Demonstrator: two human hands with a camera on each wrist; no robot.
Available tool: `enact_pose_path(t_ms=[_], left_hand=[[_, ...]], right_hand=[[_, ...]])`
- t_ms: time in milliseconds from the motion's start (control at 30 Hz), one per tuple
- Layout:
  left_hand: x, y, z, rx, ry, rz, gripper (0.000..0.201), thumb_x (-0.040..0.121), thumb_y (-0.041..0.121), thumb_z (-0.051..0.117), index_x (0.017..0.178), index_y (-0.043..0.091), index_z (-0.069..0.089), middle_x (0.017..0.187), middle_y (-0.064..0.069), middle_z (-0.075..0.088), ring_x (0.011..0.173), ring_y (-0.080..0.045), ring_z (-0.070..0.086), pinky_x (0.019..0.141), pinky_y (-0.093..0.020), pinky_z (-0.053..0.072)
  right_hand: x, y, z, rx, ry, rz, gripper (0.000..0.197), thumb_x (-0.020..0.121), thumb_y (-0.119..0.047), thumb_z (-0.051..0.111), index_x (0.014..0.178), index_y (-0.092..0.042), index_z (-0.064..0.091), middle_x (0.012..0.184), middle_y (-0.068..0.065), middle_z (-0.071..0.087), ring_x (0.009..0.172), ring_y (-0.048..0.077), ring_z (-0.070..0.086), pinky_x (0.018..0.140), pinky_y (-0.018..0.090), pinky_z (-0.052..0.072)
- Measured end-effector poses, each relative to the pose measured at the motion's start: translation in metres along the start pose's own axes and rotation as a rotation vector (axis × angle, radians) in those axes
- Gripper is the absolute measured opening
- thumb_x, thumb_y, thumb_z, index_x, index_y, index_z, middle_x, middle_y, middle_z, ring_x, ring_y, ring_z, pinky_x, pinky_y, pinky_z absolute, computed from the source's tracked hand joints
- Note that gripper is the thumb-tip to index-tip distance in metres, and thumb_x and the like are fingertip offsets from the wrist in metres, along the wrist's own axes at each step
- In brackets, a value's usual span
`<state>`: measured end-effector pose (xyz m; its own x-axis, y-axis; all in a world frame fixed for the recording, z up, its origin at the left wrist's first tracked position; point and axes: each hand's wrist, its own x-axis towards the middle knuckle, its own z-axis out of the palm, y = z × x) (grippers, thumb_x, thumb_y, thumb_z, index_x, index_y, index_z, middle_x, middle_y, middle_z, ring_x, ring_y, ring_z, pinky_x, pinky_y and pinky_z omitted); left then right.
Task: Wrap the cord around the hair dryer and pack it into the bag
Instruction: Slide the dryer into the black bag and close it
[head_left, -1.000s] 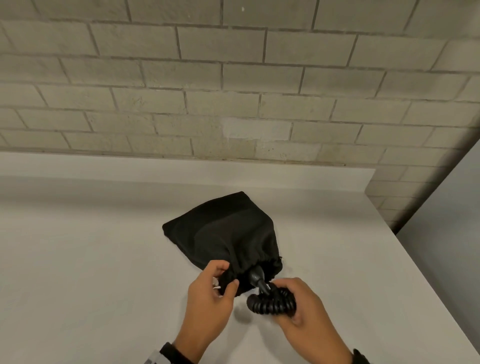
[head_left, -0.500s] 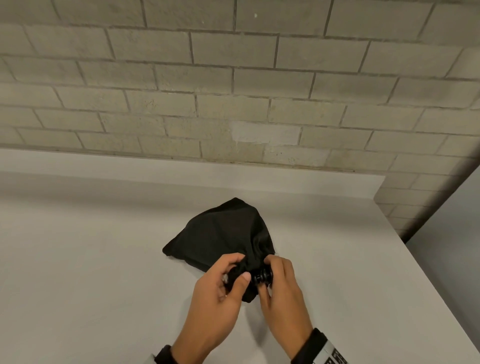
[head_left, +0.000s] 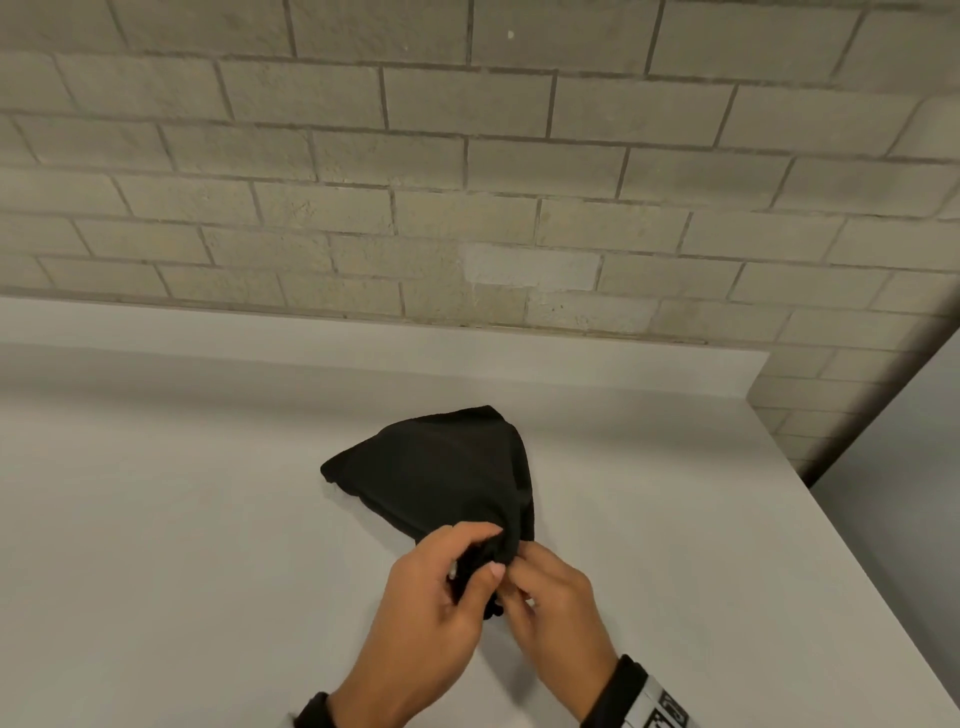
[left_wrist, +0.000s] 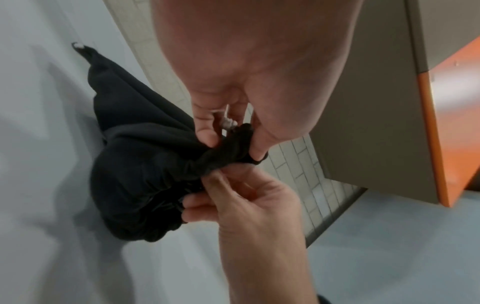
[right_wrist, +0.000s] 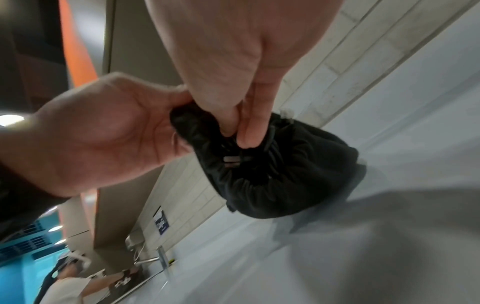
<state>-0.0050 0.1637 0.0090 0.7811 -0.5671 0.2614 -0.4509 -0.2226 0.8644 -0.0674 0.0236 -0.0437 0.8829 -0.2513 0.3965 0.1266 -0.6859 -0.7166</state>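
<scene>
A black drawstring bag (head_left: 441, 467) lies bulging on the white counter (head_left: 182, 519). The hair dryer is hidden inside it. Only two metal plug prongs (right_wrist: 231, 161) show through the puckered mouth in the right wrist view. My left hand (head_left: 488, 551) pinches the gathered rim of the mouth between thumb and fingers (left_wrist: 259, 154), beside a small white cord stopper (left_wrist: 228, 123). My right hand (head_left: 511, 579) pinches the same rim from the other side, fingertips (right_wrist: 246, 139) pressed into the folds. The mouth end is lifted slightly off the counter.
A grey brick wall (head_left: 467, 182) rises behind a low white ledge (head_left: 363, 358). The counter's right edge (head_left: 852, 597) runs diagonally near my right wrist. A faucet (right_wrist: 145, 255) and a distant person (right_wrist: 67, 288) appear in the right wrist view.
The coiled cord and handle end that stuck out of the bag have gone inside. My right hand let go of the coil and joined the left at the mouth, which is now gathered.
</scene>
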Motion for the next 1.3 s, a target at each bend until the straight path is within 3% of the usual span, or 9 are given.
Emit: enact_pose_path(t_ms=[200, 333, 433, 567, 667, 933, 1033, 1167, 1300], left_hand=[[0.000, 0.006, -0.011, -0.128, -0.150, -0.051, 0.028, 0.089, 0.015, 0.071, 0.106, 0.036, 0.068, 0.095, 0.021, 0.071, 0.099, -0.003, 0.066, 0.077, -0.011, 0.051], [0.001, -0.008, -0.040, -0.159, -0.077, -0.076, 0.027, 0.086, 0.016, 0.073, 0.100, 0.040, 0.071, 0.095, 0.009, 0.075, 0.095, -0.014, 0.070, 0.082, -0.024, 0.056], [-0.005, -0.022, -0.059, -0.165, -0.073, -0.155, 0.020, 0.078, 0.029, 0.075, 0.096, 0.036, 0.071, 0.095, 0.004, 0.075, 0.094, -0.017, 0.070, 0.081, -0.031, 0.057], [-0.019, -0.037, -0.065, -0.205, -0.118, -0.278, 0.042, 0.058, 0.051, 0.089, 0.091, 0.030, 0.073, 0.093, -0.005, 0.073, 0.089, -0.023, 0.071, 0.073, -0.033, 0.059], [-0.025, -0.051, -0.065, -0.164, -0.173, -0.355, 0.065, 0.035, 0.054, 0.096, 0.090, 0.029, 0.074, 0.094, -0.009, 0.072, 0.088, -0.023, 0.070, 0.069, -0.029, 0.057], [-0.017, -0.059, -0.041, 0.036, -0.272, -0.284, 0.024, 0.070, 0.031, 0.088, 0.088, 0.041, 0.076, 0.073, 0.011, 0.069, 0.064, -0.008, 0.062, 0.069, -0.020, 0.054], [-0.004, -0.058, -0.009, 0.118, -0.349, -0.160, 0.014, 0.083, 0.031, 0.077, 0.088, 0.037, 0.065, 0.076, 0.029, 0.061, 0.075, 0.002, 0.058, 0.070, -0.010, 0.043], [0.016, -0.060, 0.018, 0.120, -0.370, -0.052, 0.012, 0.090, 0.030, 0.068, 0.094, 0.037, 0.059, 0.092, 0.020, 0.062, 0.090, -0.002, 0.057, 0.079, -0.015, 0.044], [0.026, -0.062, 0.022, 0.053, -0.340, -0.061, 0.012, 0.088, 0.027, 0.069, 0.093, 0.036, 0.061, 0.091, 0.018, 0.064, 0.089, -0.005, 0.060, 0.082, -0.023, 0.052]], right_hand=[[0.009, -0.003, 0.009, 0.116, 0.057, 0.196, 0.018, 0.084, -0.006, 0.063, 0.098, -0.012, 0.073, 0.092, -0.001, 0.070, 0.083, 0.010, 0.065, 0.080, 0.034, 0.056], [0.008, -0.005, -0.009, 0.136, -0.053, 0.018, 0.003, 0.084, -0.019, 0.073, 0.084, -0.021, 0.075, 0.083, -0.012, 0.069, 0.073, 0.005, 0.066, 0.067, 0.022, 0.056], [0.002, 0.014, -0.028, 0.021, 0.140, 0.074, 0.010, 0.081, -0.030, 0.075, 0.087, -0.030, 0.067, 0.086, -0.021, 0.063, 0.079, 0.004, 0.062, 0.066, 0.021, 0.054], [-0.002, 0.027, -0.026, 0.002, -0.238, 0.363, 0.052, 0.072, -0.056, 0.073, 0.115, -0.034, 0.053, 0.107, -0.017, 0.056, 0.092, 0.004, 0.060, 0.078, 0.017, 0.051], [-0.005, 0.026, -0.015, 0.055, -0.232, 0.305, 0.020, 0.085, -0.036, 0.070, 0.101, -0.028, 0.061, 0.093, -0.010, 0.066, 0.080, 0.011, 0.064, 0.074, 0.034, 0.057], [-0.031, 0.034, -0.062, -0.024, 0.087, 0.355, 0.022, 0.084, -0.011, 0.071, 0.072, -0.025, 0.060, 0.065, -0.007, 0.065, 0.056, 0.009, 0.060, 0.055, 0.028, 0.051], [-0.047, 0.034, -0.075, -0.026, 0.195, 0.437, 0.027, 0.082, -0.008, 0.072, 0.066, -0.017, 0.052, 0.055, -0.002, 0.057, 0.044, 0.007, 0.043, 0.046, 0.017, 0.036], [-0.065, 0.027, -0.083, 0.049, 0.225, 0.551, 0.042, 0.080, -0.006, 0.072, 0.061, -0.021, 0.037, 0.049, -0.004, 0.042, 0.045, 0.007, 0.031, 0.046, 0.016, 0.026], [-0.084, 0.021, -0.074, 0.069, 0.155, 0.531, 0.042, 0.070, -0.012, 0.080, 0.062, -0.021, 0.040, 0.055, -0.011, 0.051, 0.050, 0.007, 0.045, 0.056, 0.015, 0.047]])
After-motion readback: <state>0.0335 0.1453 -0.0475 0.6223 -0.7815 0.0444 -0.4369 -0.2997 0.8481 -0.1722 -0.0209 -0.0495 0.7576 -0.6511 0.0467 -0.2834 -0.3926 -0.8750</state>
